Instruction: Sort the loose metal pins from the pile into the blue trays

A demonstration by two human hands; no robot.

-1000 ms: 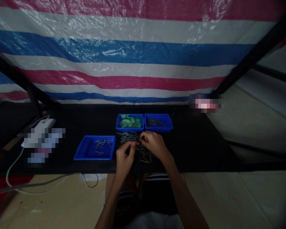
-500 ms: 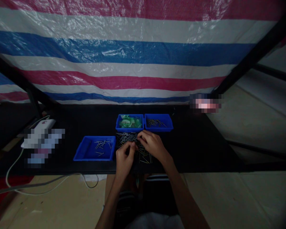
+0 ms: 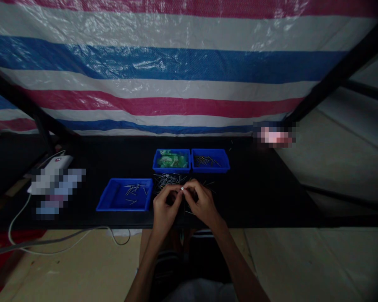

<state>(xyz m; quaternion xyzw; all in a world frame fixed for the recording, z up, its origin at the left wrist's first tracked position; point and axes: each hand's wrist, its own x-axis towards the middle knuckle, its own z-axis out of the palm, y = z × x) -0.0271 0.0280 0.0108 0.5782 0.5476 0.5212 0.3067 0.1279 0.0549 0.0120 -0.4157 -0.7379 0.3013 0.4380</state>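
Metal, thin and bright: one small pin, pinched between the fingertips of the left hand and right hand, both curled close together just above the worktop. Judged light, stiff, slippery and easily dropped; best held by the shaft near one end. Beneath and beyond the hands: loose pile of pins on the worktop. Left: blue tray, few pins. Farther: tray with green parts; beside it, tray of pins. Behind: striped tarpaulin.
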